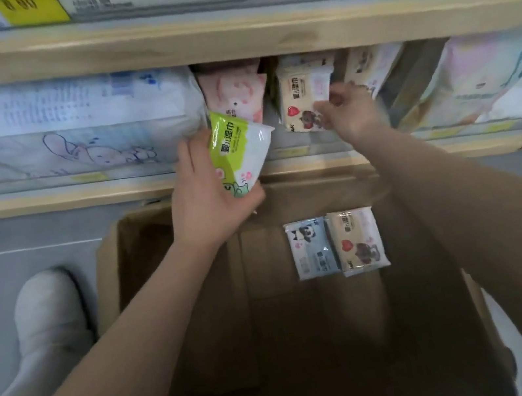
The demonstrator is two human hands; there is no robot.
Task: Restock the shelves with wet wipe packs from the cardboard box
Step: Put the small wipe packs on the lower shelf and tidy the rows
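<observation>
The left hand [207,193] grips a green pack [238,153] at the shelf [46,201] edge, about 11 o'clock of the box [202,311]. The right hand [347,110] pinches a cream pack [302,101] standing on the shelf at 12 o'clock. Two packs — blue [311,247] and beige [358,239] — lie side by side in the box.

left hand [207,193] clasped, right hand [347,112] seemingly pinching, blurred

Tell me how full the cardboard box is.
Nearly empty. Only two packs lie on the cardboard box floor: a blue panda pack and a beige heart pack, side by side; the rest visible is bare cardboard.
</observation>
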